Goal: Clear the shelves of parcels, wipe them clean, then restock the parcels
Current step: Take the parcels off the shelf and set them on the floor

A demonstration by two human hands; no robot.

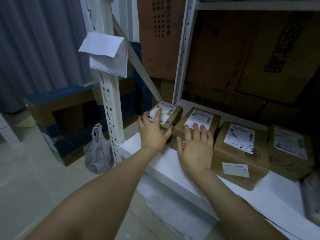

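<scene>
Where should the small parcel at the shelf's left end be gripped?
Across its top and near edge, from the front-left. The small parcel is narrow enough for one hand; its left and near sides are free, while the neighbouring parcel crowds its right. The left hand holds it so.

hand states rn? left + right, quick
Left hand: grips the leftmost parcel, fingers on top, thumb round its near side.
Right hand: open, fingers straight, lying flat on the second parcel.
</scene>
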